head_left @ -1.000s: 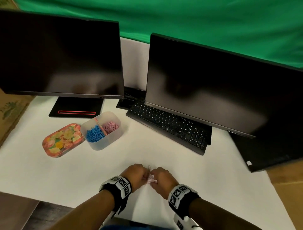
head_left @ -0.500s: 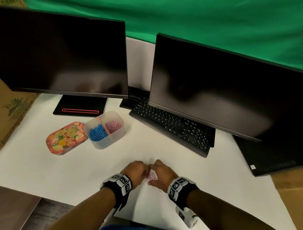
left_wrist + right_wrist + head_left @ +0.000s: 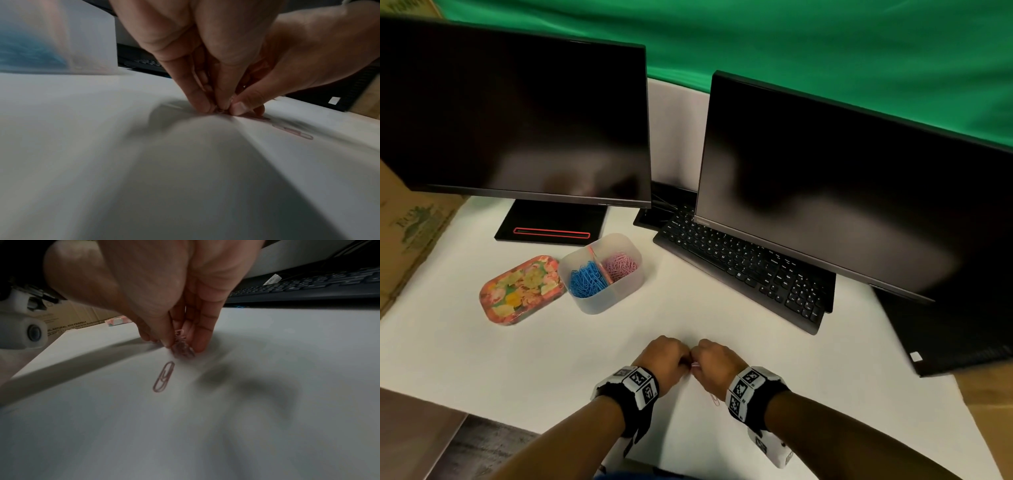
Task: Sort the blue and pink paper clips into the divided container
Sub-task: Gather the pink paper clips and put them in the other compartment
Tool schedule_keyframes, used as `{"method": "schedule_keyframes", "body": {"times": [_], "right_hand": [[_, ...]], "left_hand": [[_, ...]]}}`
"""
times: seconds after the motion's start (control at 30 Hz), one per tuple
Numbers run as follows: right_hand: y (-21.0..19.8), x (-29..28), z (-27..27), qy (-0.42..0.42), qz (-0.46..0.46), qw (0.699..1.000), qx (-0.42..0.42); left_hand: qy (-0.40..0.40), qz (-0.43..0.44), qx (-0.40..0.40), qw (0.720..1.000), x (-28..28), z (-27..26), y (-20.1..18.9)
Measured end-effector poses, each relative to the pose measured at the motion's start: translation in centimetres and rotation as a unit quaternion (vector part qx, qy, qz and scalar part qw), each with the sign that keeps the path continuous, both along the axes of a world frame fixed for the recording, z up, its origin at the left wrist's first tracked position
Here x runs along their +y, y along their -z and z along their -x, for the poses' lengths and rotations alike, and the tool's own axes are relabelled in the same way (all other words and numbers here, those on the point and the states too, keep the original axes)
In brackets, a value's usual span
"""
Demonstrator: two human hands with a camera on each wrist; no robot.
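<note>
Your container (image 3: 599,301) already held blue left, pink right. Both your left hand (image 3: 666,359) and right hand (image 3: 717,365) pinched the last pink clips (image 3: 182,347); one stray clip (image 3: 163,376) lay beside them.

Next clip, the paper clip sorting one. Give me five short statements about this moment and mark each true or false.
1. The blue clips lie in the left compartment of the container. True.
2. Both hands are in the container. False: the left hand and right hand meet at the table, nearer the person.
3. A loose pink clip lies on the table by the right hand. True.
4. The right hand is empty. False: it pinches a pink bunch.
5. The floral tin sits right of the container. False: left.
</note>
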State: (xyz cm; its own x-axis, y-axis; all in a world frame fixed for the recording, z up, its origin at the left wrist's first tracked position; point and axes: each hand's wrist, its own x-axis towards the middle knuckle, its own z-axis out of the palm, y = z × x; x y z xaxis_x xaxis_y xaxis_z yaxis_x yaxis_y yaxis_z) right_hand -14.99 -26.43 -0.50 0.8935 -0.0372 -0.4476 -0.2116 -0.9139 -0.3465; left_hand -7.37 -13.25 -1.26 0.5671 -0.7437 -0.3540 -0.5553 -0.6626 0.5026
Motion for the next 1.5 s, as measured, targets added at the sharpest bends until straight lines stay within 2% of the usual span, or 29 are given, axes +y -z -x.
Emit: {"method": "schedule_keyframes", "body": {"times": [0.4,0.5,0.6,0.7,0.8,0.97,1.13,1.27,1.37,1.43,1.5], "right_hand": [[0.1,0.0,-1.9,-0.01,0.015,0.998,0.053],[-0.3,-0.5,-2.1,0.007,-0.027,0.998,0.058],[-1.5,-1.2,-3.2,0.058,-0.102,0.992,0.043],[-3.8,-1.5,-6.2,0.095,-0.148,0.984,-0.011],[-6.8,-0.9,-10.8,0.084,-0.142,0.984,-0.066],[-9.8,1.4,-18.0,0.049,-0.121,0.986,-0.107],[-9.9,3.7,-21.4,0.047,-0.064,0.994,-0.074],[-9.3,2.3,-19.9,0.06,-0.082,0.991,-0.088],[-7.8,-0.7,-15.4,0.045,-0.052,0.993,-0.1],[-5.5,-2.7,-11.3,0.028,-0.011,0.998,-0.048],[-3.3,-4.4,-6.9,0.014,0.012,1.0,0.016]], "left_hand": [[-0.065,0.063,-0.018,0.996,2.0,-1.8,-0.3],[-0.084,0.056,-0.019,0.995,3.2,-2.7,-0.5],[-0.106,0.053,-0.014,0.993,4.2,-3.2,-0.6],[-0.119,0.052,-0.01,0.991,4.9,-3.3,-0.6],[-0.127,0.051,-0.008,0.991,5.3,-3.3,-0.8],[-0.135,0.056,-0.016,0.989,6.0,-4.0,-0.9],[-0.113,0.039,-0.023,0.993,6.0,-4.2,-1.3],[-0.058,0.017,-0.021,0.998,5.0,-3.5,-1.6],[0.001,0.006,-0.008,1.0,3.7,-2.8,-1.4],[0.051,0.0,-0.011,0.999,2.4,-2.2,-1.3],[0.057,-0.022,-0.002,0.998,1.2,-1.8,-1.3]]}}
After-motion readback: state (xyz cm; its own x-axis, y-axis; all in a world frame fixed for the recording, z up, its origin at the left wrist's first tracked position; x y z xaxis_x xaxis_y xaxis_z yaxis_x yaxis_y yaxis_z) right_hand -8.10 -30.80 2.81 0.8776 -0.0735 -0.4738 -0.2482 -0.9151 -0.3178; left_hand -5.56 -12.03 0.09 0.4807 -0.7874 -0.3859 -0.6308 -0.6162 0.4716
